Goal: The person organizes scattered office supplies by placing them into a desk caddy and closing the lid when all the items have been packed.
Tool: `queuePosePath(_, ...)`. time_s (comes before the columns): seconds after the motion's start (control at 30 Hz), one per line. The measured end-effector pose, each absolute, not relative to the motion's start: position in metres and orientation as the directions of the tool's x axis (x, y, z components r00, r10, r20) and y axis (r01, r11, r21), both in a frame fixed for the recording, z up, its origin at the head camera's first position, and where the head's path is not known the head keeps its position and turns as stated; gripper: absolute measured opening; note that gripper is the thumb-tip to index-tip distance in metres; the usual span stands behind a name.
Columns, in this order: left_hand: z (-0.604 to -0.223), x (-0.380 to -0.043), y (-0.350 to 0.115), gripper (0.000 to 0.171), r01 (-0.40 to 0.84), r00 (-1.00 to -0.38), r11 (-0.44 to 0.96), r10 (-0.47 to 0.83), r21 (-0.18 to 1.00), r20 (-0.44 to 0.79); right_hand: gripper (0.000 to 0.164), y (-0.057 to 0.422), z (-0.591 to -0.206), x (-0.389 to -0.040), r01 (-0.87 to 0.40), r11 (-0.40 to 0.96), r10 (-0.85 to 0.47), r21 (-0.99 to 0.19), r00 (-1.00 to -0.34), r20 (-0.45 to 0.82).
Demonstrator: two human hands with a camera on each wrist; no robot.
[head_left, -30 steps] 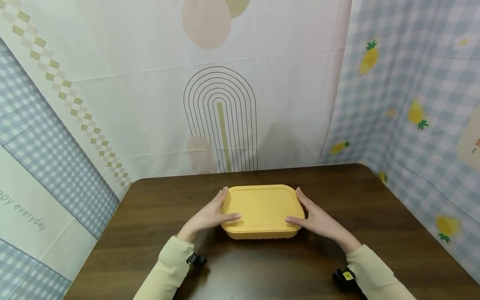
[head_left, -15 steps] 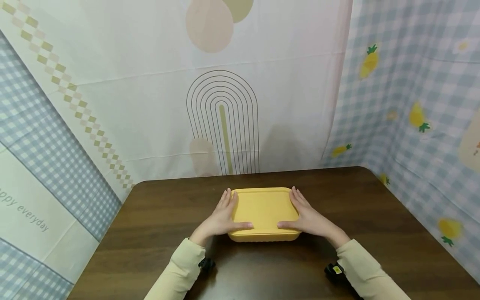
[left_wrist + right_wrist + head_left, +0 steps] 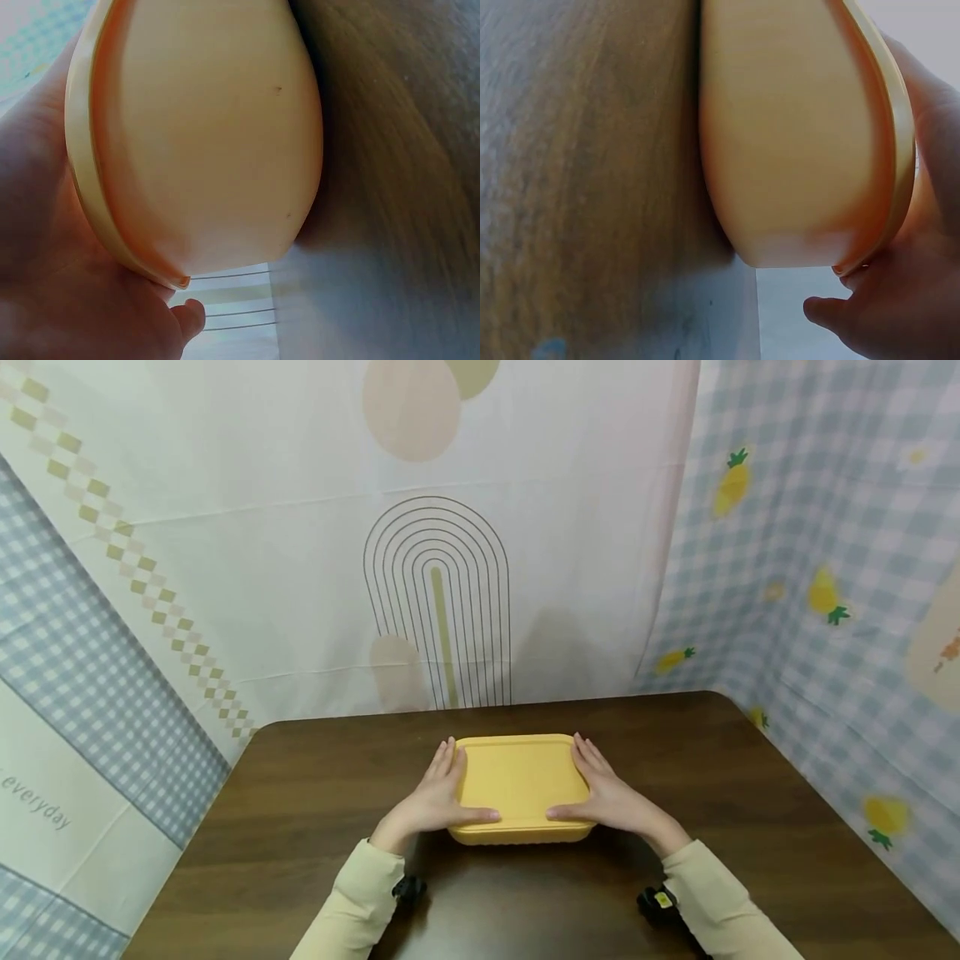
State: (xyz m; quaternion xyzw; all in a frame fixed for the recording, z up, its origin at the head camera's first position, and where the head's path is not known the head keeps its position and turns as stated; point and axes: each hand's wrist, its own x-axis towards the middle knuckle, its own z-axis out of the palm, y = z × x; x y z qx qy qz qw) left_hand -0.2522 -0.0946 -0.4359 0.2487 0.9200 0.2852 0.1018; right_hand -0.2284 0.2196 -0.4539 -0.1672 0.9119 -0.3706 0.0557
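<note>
A yellow rectangular container with rounded corners stands on the table, its flat yellow lid (image 3: 521, 781) on top. My left hand (image 3: 431, 802) rests on the lid's left edge, fingers stretched away along the rim and thumb near the front edge. On the right edge, my right hand (image 3: 618, 800) lies the same way, its thumb pointing inward. In the left wrist view the container's smooth side wall (image 3: 210, 142) fills the middle, with the hand at the lid rim (image 3: 82, 142). The right wrist view shows the opposite side wall (image 3: 791, 142) close to the table.
The dark brown wooden table (image 3: 337, 768) extends around the container on all sides. Behind it hangs a pale printed cloth (image 3: 300, 577), and a blue checked cloth with pineapples (image 3: 795, 568) covers the right side. Both wrists carry small black cameras (image 3: 408, 889).
Both hands have shifted inward from the container's sides onto the lid's edges, and their thumbs are nearer each other. Over the last half second they have hardly moved.
</note>
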Motion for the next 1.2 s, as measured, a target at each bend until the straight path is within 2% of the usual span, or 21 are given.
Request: queuePosePath(1.2,-0.4363,-0.2515,-0.0943,0.125,0.358,-0.861,0.708,0.502,0.609,-0.077,0.121,0.2217,-0.4576,-0.2293,-0.256,0.666,-0.345,-0.701,-0.938,0.015)
